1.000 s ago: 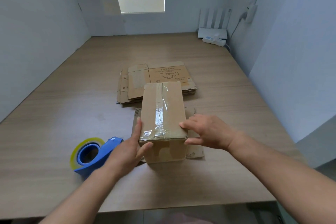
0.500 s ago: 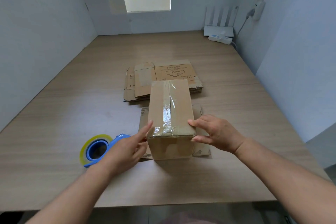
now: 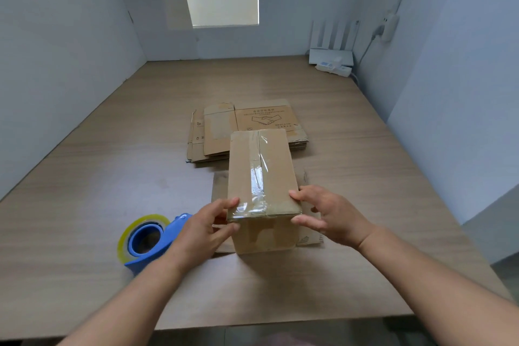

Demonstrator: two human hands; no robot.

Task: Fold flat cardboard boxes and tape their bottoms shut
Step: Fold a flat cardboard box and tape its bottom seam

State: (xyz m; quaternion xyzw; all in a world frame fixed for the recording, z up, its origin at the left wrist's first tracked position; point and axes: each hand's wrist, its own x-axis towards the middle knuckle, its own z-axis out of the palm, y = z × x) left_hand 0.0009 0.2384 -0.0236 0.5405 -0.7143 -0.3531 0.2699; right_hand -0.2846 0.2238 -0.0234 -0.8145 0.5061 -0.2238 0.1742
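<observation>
I see my left hand and right hand gripping the taped box, fingers curled on its near corners, close to the counter's front edge. There is room toward the right edge. My left wrist hides part of the tape dispenser.

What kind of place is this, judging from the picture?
Probably a small indoor packing station: a wooden table with a stack of flat cardboard boxes, a blue tape dispenser and a taped box.
</observation>
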